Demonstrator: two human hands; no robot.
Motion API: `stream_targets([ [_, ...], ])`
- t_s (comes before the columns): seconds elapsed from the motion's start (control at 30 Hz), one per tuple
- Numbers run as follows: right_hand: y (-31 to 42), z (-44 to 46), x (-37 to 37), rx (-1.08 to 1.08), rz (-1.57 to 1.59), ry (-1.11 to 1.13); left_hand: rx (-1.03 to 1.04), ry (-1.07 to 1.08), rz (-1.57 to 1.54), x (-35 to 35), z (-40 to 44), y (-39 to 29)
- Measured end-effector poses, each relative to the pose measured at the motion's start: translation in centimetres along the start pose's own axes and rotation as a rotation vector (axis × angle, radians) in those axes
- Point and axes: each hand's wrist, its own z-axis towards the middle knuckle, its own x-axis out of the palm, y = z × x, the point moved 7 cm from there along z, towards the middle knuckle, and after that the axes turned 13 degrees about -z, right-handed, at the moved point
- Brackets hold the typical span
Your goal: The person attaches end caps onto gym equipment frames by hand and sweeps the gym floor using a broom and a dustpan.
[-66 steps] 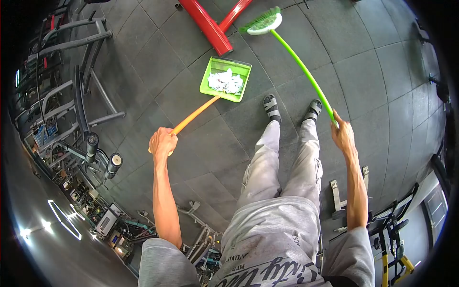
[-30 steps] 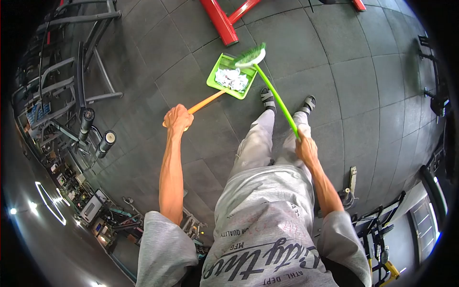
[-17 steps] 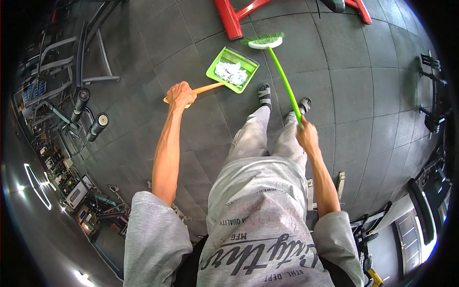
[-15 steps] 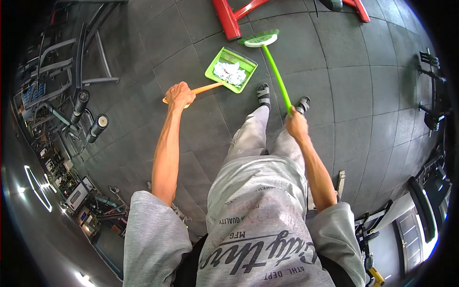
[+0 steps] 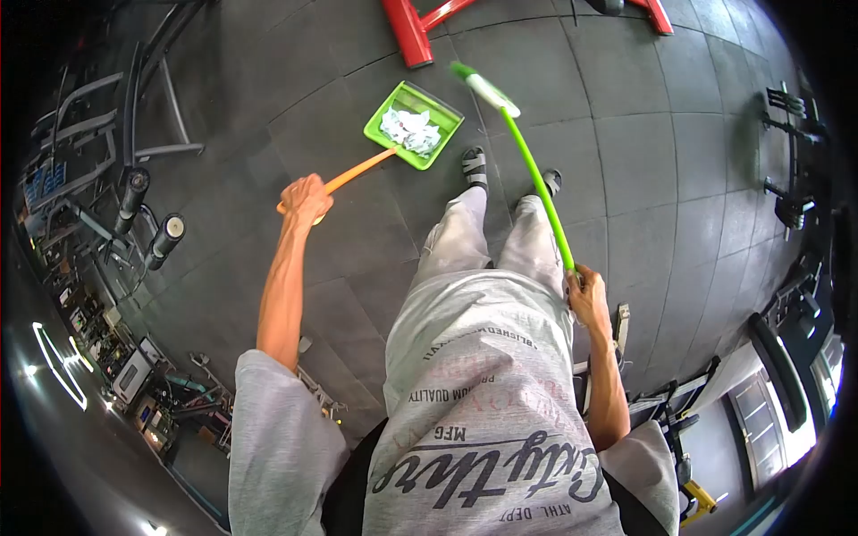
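My left hand [image 5: 306, 198] is wrapped round the orange handle of a green dustpan [image 5: 436, 109]. Crumpled white paper [image 5: 411, 131] lies in the pan. With its fingers closed, my right hand [image 5: 587, 295] grips the bright green stick of a broom [image 5: 541, 183]. The broom's head [image 5: 487, 92], white with green bristles, is blurred and tilted, to the right of the pan and apart from it. Both sandalled feet stand between the dustpan and the broom stick.
Dark rubber tiles [image 5: 643, 161] cover the floor. A red metal frame [image 5: 409, 34] stands just beyond the dustpan and broom. Grey gym equipment [image 5: 134, 134] is on the left, and a rack with weights [image 5: 791, 134] is at the far right.
My right hand has drawn back toward my body, and the broom head has swung to a steeper slant. The paper stays in the dustpan, still held by my left hand. The whole view has shifted slightly.
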Motion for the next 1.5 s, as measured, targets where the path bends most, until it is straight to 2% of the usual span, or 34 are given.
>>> stream_targets([
  [0.1, -1.9, 0.9, -0.7, 0.029, -0.029, -0.021, 0.085, -0.083, 0.053, 0.8, -1.7, 1.5],
  [0.23, -2.2, 4.8, 3.9, 0.040, -0.004, -0.024, 0.188, -0.157, 0.191, 0.0, -3.1, 0.9],
  [0.3, -0.3, 5.8, 6.3, -0.010, 0.014, 0.074, 0.222, -0.125, 0.249, 0.6, -2.9, -0.3],
  [0.37, 2.2, 5.3, 7.0, -0.038, 0.101, 0.267, 0.213, -0.172, 0.233, 1.0, -3.1, -0.6],
  [0.4, 3.8, 4.2, 6.3, 0.009, 0.246, 0.321, 0.197, -0.180, 0.224, 1.0, -3.2, -0.4],
  [0.5, 7.2, 1.2, 3.3, -0.070, 0.164, 0.330, 0.180, -0.184, 0.211, 2.2, -3.2, 1.2],
  [0.53, 7.5, 0.6, 2.6, -0.238, 0.013, 0.233, 0.184, -0.185, 0.212, 2.3, -3.1, 1.6],
  [0.7, 4.5, -2.0, -2.5, 0.002, 0.256, 0.227, 0.126, -0.144, 0.216, 2.4, -3.0, 1.9],
  [0.83, 5.8, 0.8, -4.3, -0.078, 0.050, 0.113, 0.127, -0.151, 0.237, 2.1, -2.3, 1.7],
  [0.97, 6.6, 7.5, 0.6, -0.073, 0.068, 0.147, 0.129, -0.153, 0.231, 1.7, -1.9, 0.5],
  [1.13, 10.7, 9.5, 5.7, -0.014, 0.252, 0.420, 0.114, -0.145, 0.234, 1.7, -1.7, 1.1],
  [1.23, 11.2, 8.5, 6.0, 0.090, 0.410, 0.468, 0.124, -0.147, 0.222, 2.0, -2.4, 2.2],
  [1.27, 11.7, 7.7, 5.0, -0.008, 0.286, 0.479, 0.134, -0.159, 0.221, 2.1, -2.7, 2.6],
  [1.37, 13.2, 4.4, 0.1, -0.174, -0.076, 0.300, 0.153, -0.163, 0.151, 2.6, -3.5, 4.1],
  [1.43, 12.6, 3.1, -2.8, -0.278, -0.160, 0.174, 0.179, -0.208, 0.133, 2.1, -4.4, 4.3],
  [1.5, 11.0, 1.9, -5.6, -0.215, -0.137, 0.188, 0.115, -0.194, 0.143, 2.6, -4.5, 4.9],
])
